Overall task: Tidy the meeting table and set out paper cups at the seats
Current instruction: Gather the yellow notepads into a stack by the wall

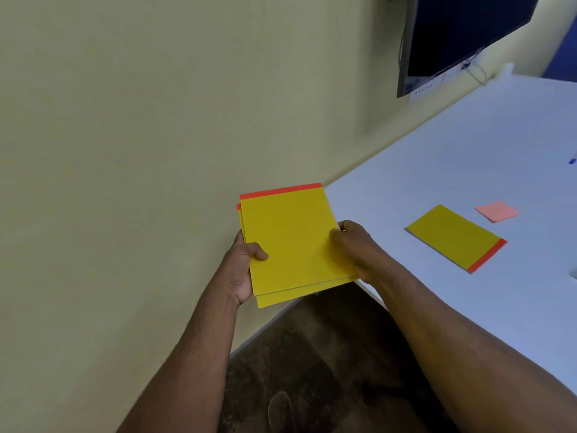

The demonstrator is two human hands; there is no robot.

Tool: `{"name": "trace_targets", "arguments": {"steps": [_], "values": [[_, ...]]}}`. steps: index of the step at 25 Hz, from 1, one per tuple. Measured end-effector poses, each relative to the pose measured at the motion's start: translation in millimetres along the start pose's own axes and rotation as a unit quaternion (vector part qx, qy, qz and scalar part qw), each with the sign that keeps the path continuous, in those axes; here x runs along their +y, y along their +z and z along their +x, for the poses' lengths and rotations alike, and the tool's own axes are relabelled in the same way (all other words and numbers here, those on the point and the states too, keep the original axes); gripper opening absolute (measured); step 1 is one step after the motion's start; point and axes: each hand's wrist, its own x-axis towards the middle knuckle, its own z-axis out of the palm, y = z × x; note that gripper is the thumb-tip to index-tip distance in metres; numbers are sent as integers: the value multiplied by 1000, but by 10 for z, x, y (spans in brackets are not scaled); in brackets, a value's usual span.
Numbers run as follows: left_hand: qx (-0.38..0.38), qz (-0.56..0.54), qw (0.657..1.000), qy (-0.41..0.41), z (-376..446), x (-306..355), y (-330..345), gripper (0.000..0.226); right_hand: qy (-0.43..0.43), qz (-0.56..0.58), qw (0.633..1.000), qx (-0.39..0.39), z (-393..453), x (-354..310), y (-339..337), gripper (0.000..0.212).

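Two stacked yellow notepads with red top strips [290, 242] hang in the air off the near corner of the white table [452, 170]. My left hand [240, 267] grips their left edge, thumb on top. My right hand [352, 248] grips their right edge, thumb on the cover. A third yellow notepad with a red strip [452, 237] lies flat on the table to the right. No paper cups are in view.
A pink sticky-note pad [497, 210] lies beyond the third notepad. A dark wall screen [462, 35] hangs at the table's far end. A small blue object [572, 161] shows at the right edge. The yellow wall [156, 135] is close on my left; brown floor [312, 354] lies below.
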Motion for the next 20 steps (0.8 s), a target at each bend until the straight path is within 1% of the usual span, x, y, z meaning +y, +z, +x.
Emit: {"name": "trace_targets", "arguments": {"steps": [1, 2, 4, 5, 6, 7, 9, 10, 11, 12, 13, 15, 16, 17, 18, 20], "values": [[-2, 1, 1000, -3, 36, -35, -36, 73, 11, -20, 1000, -14, 28, 28, 9, 23], [-17, -3, 1000, -13, 284, -23, -34, 71, 25, -29, 999, -10, 203, 54, -1, 24], [-29, 3, 998, -56, 777, 14, -60, 65, 45, -35, 998, 24, 579, 83, 32, 25], [-44, 22, 996, -69, 1121, 36, -54, 56, 57, -27, 997, 40, 780, 90, 31, 26], [-36, 39, 996, -67, 1178, 4, -63, 50, 65, -20, 997, 29, 804, 140, 18, 25], [-46, 49, 995, -76, 1372, 13, -61, 45, 75, -4, 997, 31, 916, 178, 23, 25], [-74, 68, 989, -106, 1744, 36, -112, 38, 103, 30, 992, 64, 1098, 264, 108, 22], [-110, 78, 983, -124, 2049, 84, -96, 35, 116, 57, 988, 85, 1225, 252, 109, 22], [-105, 84, 984, -120, 2058, 67, -131, 34, 126, 69, 987, 73, 1186, 315, 127, 21], [-122, 100, 980, -124, 2243, 101, -88, 35, 135, 87, 983, 84, 1251, 370, 117, 20], [-156, 113, 972, -134, 2451, 184, -13, 38, 142, 115, 977, 113, 1376, 400, 112, 19], [-187, 143, 955, -179, 2790, 84, 88, 44, 169, 163, 959, 159, 1428, 500, 63, 20], [-185, 146, 956, -172, 2819, 75, 98, 46, 173, 175, 954, 171, 1414, 539, 43, 21], [-202, 148, 952, -178, 2906, 45, 174, 46, 186, 190, 942, 203, 1429, 638, -19, 19], [-223, 152, 943, -194, 3018, 21, 260, 45, 205, 204, 924, 251, 1480, 745, -93, 16], [-236, 172, 933, -212, 3276, -115, 367, 44, 241, 224, 878, 348, 1561, 975, -292, 11]]}}
